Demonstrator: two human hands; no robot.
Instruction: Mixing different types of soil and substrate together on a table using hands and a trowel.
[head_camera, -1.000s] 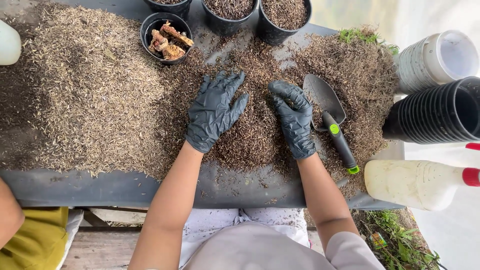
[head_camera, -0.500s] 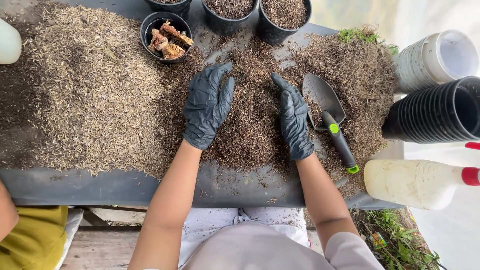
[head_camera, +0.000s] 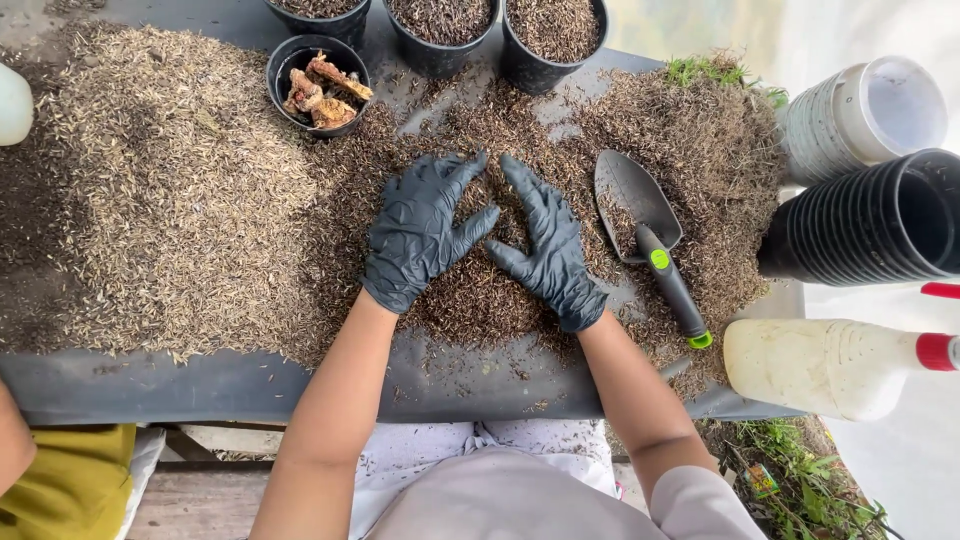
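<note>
Both of my hands wear black gloves and rest flat on a heap of dark brown potting mix (head_camera: 470, 290) spread over a black sheet (head_camera: 230, 385). My left hand (head_camera: 420, 230) lies palm down with fingers spread. My right hand (head_camera: 545, 245) is close beside it, fingertips almost meeting the left ones at the top of the heap. Neither hand holds anything. A black trowel (head_camera: 650, 235) with a green-tipped handle lies on the mix just right of my right hand.
A pale husk pile (head_camera: 170, 190) covers the left. A black pot with brown root pieces (head_camera: 318, 75) and three filled black pots (head_camera: 550, 35) stand at the back. Stacked black pots (head_camera: 880, 220), white pots (head_camera: 865, 115) and a white bottle (head_camera: 830, 365) lie right. Another person's arm (head_camera: 15, 440) shows at the lower left.
My two hands have drawn together from either side of the heap, pushing the mix inward until their fingertips nearly touch.
</note>
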